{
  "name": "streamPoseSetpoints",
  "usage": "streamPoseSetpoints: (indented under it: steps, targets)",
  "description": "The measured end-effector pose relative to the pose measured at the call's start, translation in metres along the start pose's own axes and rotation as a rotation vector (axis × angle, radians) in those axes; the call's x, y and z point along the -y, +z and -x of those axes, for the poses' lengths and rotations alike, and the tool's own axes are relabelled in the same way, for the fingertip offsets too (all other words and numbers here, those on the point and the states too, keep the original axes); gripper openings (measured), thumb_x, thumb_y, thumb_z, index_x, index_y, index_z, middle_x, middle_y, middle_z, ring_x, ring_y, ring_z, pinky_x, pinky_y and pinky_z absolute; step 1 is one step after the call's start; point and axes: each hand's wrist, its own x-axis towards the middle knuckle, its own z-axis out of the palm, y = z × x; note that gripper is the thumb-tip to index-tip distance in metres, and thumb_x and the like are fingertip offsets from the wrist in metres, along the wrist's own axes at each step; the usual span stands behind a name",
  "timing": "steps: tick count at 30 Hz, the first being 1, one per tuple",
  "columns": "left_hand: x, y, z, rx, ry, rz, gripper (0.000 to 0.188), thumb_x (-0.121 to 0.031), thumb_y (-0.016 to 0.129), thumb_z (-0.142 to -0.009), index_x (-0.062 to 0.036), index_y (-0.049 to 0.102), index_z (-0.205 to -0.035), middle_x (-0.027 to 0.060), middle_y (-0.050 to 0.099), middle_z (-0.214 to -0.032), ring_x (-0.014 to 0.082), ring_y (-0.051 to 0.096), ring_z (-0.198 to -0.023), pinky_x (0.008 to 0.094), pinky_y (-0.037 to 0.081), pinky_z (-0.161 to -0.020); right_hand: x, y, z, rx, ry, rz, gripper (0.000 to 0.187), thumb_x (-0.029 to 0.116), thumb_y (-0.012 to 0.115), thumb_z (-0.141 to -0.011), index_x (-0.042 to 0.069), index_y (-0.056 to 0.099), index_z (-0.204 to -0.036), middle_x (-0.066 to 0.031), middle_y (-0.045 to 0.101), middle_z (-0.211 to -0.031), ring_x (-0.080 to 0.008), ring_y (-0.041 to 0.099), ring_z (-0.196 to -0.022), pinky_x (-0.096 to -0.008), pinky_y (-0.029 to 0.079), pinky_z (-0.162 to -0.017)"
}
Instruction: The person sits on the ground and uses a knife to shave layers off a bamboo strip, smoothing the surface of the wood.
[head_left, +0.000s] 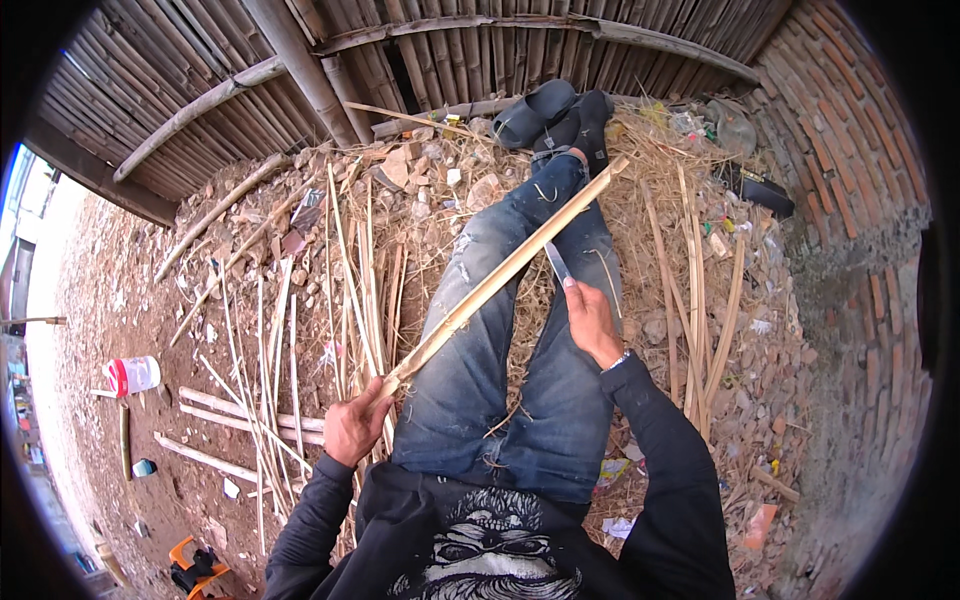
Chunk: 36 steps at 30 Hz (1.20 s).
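A long split bamboo strip (500, 275) lies slantwise over my legs, its pale inner side showing. My left hand (356, 420) is closed round its near end, by my left hip. In my right hand (592, 320) is a knife (556, 262), gripped with the thumb along it. Its blade points up and to the left, close to the middle of the strip; whether the edge touches the bamboo I cannot tell. The knife's handle is hidden in my fist. The strip's far end reaches out past my knees, near my ankles.
Thin bamboo strips (277, 340) lie in a loose bunch on my left, and more strips (696, 300) on my right. Thicker poles (250, 412) rest beside a white and red bucket (134, 376). A bamboo wall (450, 70) stands ahead, a brick wall (850, 150) at right.
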Motion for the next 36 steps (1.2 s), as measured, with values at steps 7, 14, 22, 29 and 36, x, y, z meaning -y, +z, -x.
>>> streamPoseSetpoints:
  steps: [7, 14, 22, 29, 36]
  targets:
    - [-0.006, 0.003, -0.006, 0.019, -0.021, 0.012, 0.043, -0.037, 0.077, -0.095, -0.0075, 0.076, -0.127, 0.0252, 0.067, -0.068, 0.0393, 0.07, -0.059, 0.0444, 0.055, -0.057, -0.004, -0.01, -0.005, 0.049, 0.025, 0.013, 0.049, 0.04, 0.051, -0.11, -0.002, 0.062, -0.089, -0.0218, 0.056, -0.068, -0.0377, 0.056, -0.064, -0.0468, 0.044, -0.063]
    - [-0.004, 0.007, -0.001, 0.012, 0.007, -0.01, 0.043, -0.037, 0.077, -0.095, -0.0073, 0.076, -0.127, 0.027, 0.066, -0.068, 0.0404, 0.07, -0.059, 0.0454, 0.055, -0.057, -0.001, -0.02, 0.0, 0.1, 0.109, -0.063, 0.047, 0.037, 0.049, -0.111, -0.002, 0.059, -0.087, -0.0244, 0.055, -0.07, -0.045, 0.054, -0.065, -0.0497, 0.044, -0.063]
    - [-0.011, 0.004, -0.007, 0.004, -0.031, 0.037, 0.042, -0.037, 0.077, -0.094, -0.0097, 0.076, -0.127, 0.0278, 0.064, -0.066, 0.0419, 0.069, -0.059, 0.0475, 0.054, -0.057, 0.029, 0.008, 0.018, 0.081, 0.076, -0.056, 0.048, 0.037, 0.052, -0.11, 0.0, 0.058, -0.082, -0.0248, 0.06, -0.07, -0.0457, 0.06, -0.066, -0.0499, 0.044, -0.06]
    - [-0.001, 0.012, 0.001, -0.038, -0.003, 0.122, 0.042, -0.034, 0.077, -0.095, -0.0069, 0.076, -0.127, 0.0292, 0.066, -0.072, 0.0436, 0.069, -0.063, 0.0459, 0.054, -0.057, 0.042, 0.032, 0.047, 0.119, -0.056, -0.066, 0.048, 0.037, 0.05, -0.112, -0.001, 0.058, -0.084, -0.0214, 0.055, -0.064, -0.0427, 0.056, -0.06, -0.0485, 0.042, -0.056]
    - [-0.019, 0.009, -0.008, 0.015, -0.064, 0.102, 0.045, -0.034, 0.078, -0.094, -0.0036, 0.074, -0.128, 0.0268, 0.072, -0.08, 0.04, 0.073, -0.067, 0.0427, 0.058, -0.064, 0.05, 0.044, 0.067, 0.221, -0.153, -0.158, 0.05, 0.035, 0.049, -0.113, -0.002, 0.055, -0.081, -0.0151, 0.045, -0.059, -0.0241, 0.043, -0.053, -0.0417, 0.038, -0.054]
